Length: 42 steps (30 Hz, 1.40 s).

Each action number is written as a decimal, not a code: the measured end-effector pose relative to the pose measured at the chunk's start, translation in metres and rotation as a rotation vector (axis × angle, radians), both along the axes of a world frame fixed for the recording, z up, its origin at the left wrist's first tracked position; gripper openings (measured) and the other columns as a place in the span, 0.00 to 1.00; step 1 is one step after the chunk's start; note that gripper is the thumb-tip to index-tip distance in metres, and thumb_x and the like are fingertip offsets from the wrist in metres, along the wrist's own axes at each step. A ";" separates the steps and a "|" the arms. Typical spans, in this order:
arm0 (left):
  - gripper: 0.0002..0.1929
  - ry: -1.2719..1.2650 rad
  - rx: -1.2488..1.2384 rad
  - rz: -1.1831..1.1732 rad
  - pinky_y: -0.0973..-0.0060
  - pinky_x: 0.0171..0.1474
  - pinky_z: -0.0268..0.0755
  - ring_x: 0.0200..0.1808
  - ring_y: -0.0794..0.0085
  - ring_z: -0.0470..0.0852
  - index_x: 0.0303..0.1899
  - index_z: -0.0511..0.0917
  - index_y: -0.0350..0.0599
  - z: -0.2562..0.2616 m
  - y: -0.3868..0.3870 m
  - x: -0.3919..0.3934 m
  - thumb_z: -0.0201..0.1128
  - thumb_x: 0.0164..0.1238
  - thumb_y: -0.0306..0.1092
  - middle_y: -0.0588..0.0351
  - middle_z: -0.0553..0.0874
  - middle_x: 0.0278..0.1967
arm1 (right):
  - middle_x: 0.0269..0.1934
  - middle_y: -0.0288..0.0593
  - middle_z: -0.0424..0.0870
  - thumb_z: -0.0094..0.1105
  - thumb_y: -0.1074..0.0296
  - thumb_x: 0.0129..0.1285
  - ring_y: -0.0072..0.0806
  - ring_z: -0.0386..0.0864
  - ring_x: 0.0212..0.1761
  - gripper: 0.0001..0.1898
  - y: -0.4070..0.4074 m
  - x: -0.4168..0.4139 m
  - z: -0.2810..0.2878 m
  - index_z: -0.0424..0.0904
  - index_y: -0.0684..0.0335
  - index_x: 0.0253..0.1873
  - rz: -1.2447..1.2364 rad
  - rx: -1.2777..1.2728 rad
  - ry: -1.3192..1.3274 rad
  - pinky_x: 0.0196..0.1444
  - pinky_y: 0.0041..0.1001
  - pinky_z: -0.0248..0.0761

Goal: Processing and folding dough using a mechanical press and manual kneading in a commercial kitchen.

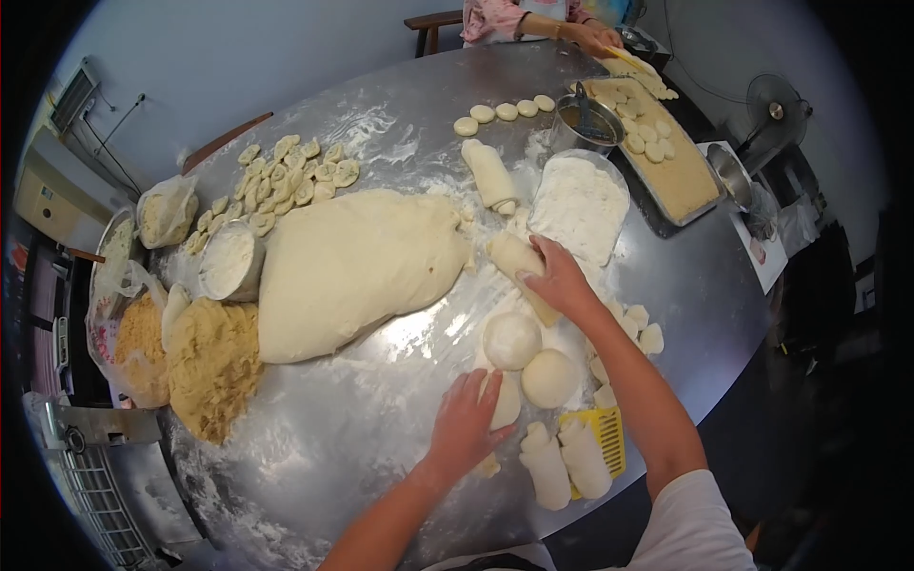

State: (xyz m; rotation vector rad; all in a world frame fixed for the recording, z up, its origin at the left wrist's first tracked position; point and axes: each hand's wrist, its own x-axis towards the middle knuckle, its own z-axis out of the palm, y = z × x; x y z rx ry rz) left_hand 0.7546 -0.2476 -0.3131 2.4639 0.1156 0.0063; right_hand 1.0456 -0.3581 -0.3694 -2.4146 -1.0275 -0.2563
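My right hand (555, 277) grips a rolled piece of dough (515, 263) lying slantwise on the floured metal table. Nearer to me, my left hand (468, 421) rests on the side of a round dough ball (505, 405), its fingers curved over it. Two more balls, one dusted with flour (513, 341) and one smoother (550, 378), sit between my hands. Another dough roll (490, 175) lies beyond my right hand, beside a floury flat slab (580, 203). Two rolls (545, 467) lie near the table's close edge, by a yellow plastic basket (610, 439).
A huge dough mass (357, 268) spreads left of centre, beside a flour bowl (230, 263) and a crumbly yellow heap (214, 364). A metal pot (587, 123) and a long tray (685, 189) stand at the back right. Across the table, a co-worker's hands (596, 37) handle dough.
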 end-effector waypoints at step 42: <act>0.33 -0.098 0.129 0.847 0.45 0.76 0.55 0.75 0.40 0.65 0.75 0.68 0.40 -0.038 0.192 -0.367 0.62 0.75 0.46 0.38 0.68 0.75 | 0.80 0.54 0.60 0.58 0.46 0.73 0.53 0.58 0.81 0.37 0.184 -0.490 0.020 0.62 0.55 0.80 0.850 -0.360 0.134 0.83 0.55 0.43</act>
